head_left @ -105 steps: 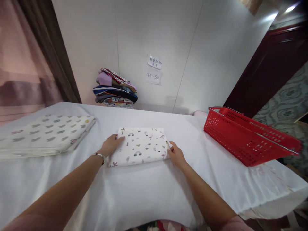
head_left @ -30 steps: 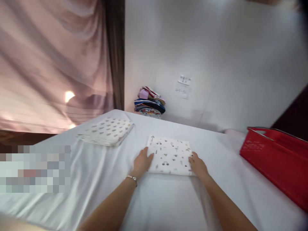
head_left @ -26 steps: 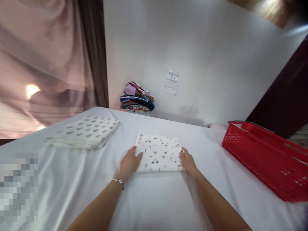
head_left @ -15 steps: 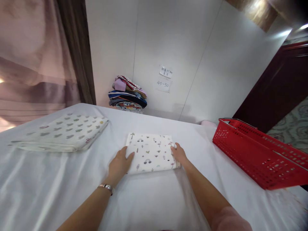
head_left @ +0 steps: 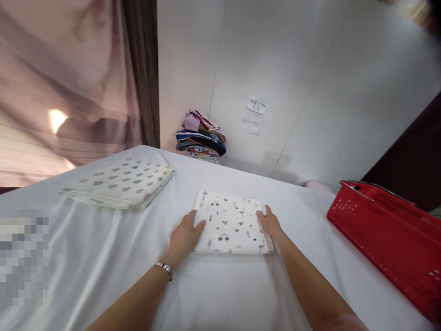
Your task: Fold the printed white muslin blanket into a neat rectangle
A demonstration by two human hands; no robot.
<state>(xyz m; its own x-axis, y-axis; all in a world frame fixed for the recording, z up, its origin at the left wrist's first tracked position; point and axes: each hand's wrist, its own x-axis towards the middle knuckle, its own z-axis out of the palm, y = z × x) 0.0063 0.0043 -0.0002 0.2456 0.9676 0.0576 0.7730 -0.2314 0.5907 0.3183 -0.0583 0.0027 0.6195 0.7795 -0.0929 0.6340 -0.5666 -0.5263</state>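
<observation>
A folded white cloth (head_left: 230, 225) printed with small rainbows, flamingos and plants lies flat on the white-covered table. My left hand (head_left: 186, 234), a bracelet on its wrist, grips the cloth's left edge with the thumb on top. At the opposite edge my right hand (head_left: 270, 223) grips the right side, thumb also over the top. The fingers beneath the edges are partly hidden. To the left lies a larger folded white cloth (head_left: 127, 181) with grey-green cloud-like or cactus-like prints, apart from both hands.
A red plastic basket (head_left: 386, 230) with metal handles stands on the right of the table. Near the far edge, against the white wall (head_left: 292, 59), is a stack of folded fabrics (head_left: 201, 135). Handwritten paper notes (head_left: 253, 115) hang there. A pink curtain (head_left: 69, 82) hangs at left.
My view has swung to the left, so everything sits farther right in the picture. Both hands remain at the sides of the small cloth, which stays flat and folded.
</observation>
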